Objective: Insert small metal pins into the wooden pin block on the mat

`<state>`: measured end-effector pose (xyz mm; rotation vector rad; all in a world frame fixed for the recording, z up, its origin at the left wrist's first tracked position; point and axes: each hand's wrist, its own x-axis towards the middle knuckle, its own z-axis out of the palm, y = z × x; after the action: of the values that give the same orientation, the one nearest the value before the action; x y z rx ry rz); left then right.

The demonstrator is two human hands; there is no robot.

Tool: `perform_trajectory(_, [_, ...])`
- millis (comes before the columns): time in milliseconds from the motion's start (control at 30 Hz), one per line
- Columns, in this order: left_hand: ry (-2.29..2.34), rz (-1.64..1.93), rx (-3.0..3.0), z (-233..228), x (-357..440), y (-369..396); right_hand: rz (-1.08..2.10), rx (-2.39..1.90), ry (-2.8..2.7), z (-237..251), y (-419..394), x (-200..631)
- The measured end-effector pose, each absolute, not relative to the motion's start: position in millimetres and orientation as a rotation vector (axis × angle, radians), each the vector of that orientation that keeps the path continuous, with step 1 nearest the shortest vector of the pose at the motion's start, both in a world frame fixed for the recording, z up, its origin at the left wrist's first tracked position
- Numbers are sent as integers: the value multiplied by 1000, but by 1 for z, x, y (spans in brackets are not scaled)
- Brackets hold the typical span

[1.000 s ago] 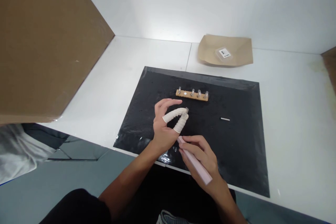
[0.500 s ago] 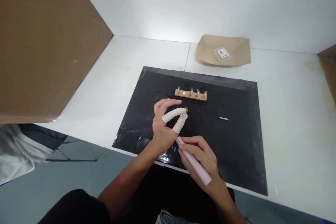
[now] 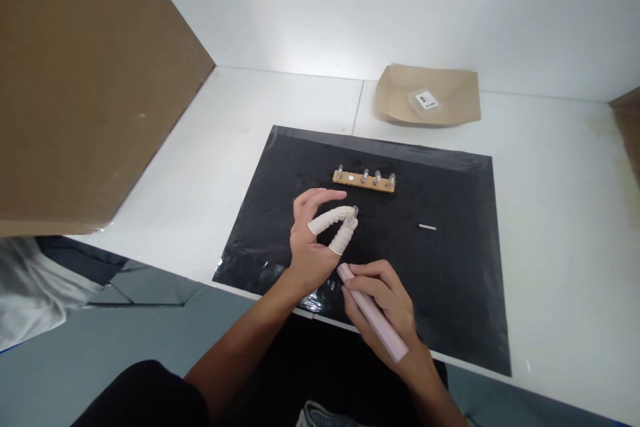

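Note:
My left hand (image 3: 313,230) wears white finger cots on the thumb and index finger. Their tips pinch a small clear, curved piece (image 3: 354,212) above the black mat (image 3: 460,280). In my right hand (image 3: 387,297) lies a long pale pink rectangular bar (image 3: 377,320), gripped along its length with its far end pointing toward my left wrist. The bar and the clear piece are apart. Beyond my left fingers is a narrow tan strip (image 3: 356,179) carrying several upright clear pieces (image 3: 377,177) and one white dot.
A short grey-white stick (image 3: 427,227) rests on the mat to the right. Behind the mat stands a tan paper tray (image 3: 460,97) with a labelled clear box (image 3: 425,101) in it. A large brown cardboard panel (image 3: 95,80) rises at left, and a white wall closes the back.
My right hand and the pink bar have shifted slightly right and toward me. My left hand keeps its pinch on the clear piece in nearly the same place.

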<state>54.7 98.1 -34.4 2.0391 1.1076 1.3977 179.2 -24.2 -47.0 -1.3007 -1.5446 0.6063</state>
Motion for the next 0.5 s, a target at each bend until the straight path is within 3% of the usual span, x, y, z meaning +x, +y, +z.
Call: perform_trajectory(500, [1124,1388,2054,-35,55,98,577,-1346,-1470,-53,-25,178])
